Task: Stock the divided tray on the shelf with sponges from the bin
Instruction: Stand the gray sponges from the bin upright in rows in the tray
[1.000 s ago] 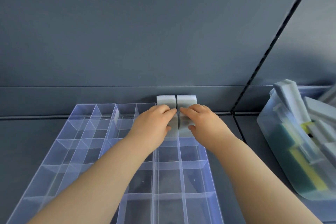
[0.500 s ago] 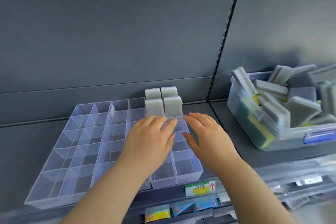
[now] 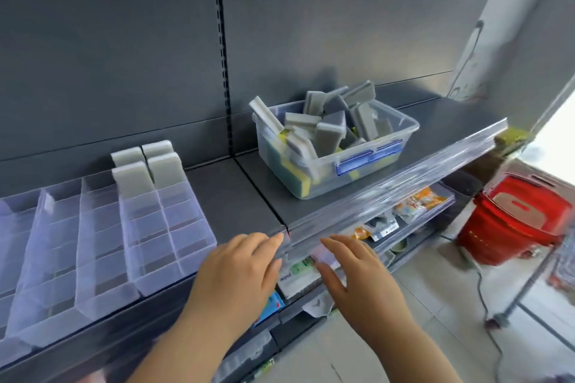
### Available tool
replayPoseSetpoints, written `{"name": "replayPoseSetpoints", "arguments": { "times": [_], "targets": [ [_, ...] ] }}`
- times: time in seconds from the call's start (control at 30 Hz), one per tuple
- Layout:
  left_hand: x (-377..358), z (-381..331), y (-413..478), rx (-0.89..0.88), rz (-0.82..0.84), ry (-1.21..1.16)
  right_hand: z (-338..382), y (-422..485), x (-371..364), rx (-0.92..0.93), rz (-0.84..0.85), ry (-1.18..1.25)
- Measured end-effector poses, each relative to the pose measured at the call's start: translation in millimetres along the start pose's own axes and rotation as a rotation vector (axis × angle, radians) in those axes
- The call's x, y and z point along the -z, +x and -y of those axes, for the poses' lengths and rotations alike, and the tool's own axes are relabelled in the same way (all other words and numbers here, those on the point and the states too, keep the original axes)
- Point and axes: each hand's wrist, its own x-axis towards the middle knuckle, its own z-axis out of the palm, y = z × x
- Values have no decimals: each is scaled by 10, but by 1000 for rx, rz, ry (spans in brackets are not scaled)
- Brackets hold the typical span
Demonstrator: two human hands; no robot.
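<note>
Four sponges [image 3: 144, 169] standing upright in back-right compartments of divided tray [image 3: 93, 242], at left end of shelf [image 3: 236, 196]; other compartments showing bare. Left hand [image 3: 236, 270] and right hand [image 3: 357, 274] side by side at shelf's front edge, fingers straight, loosely spread, holding nothing. Bin [image 3: 323, 183] nearer shelf's back edge, well right of tray, heaped with loose sponges [image 3: 323, 130]. Judged next: reach into bin, pinch one sponge per hand by narrow sides, carry upright, seat in next row forward, pressed fully down between dividers.
</note>
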Motion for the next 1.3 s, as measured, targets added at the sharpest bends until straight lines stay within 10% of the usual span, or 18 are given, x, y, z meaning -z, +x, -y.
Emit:
{"name": "replayPoseSetpoints", "arguments": {
  "times": [0.53, 1.1, 1.3],
  "targets": [
    [-1026, -1652, 2161, 15, -42, -9, -2493, 873, 979, 17, 11, 58],
    [-1421, -744, 3595, 188, -163, 85, -2902, 3200, 779, 158, 20, 317],
    [-1515, -540, 3797, 221, -142, 168, -2969, 3935, 523, -53, 556, -42]
  ]
}}
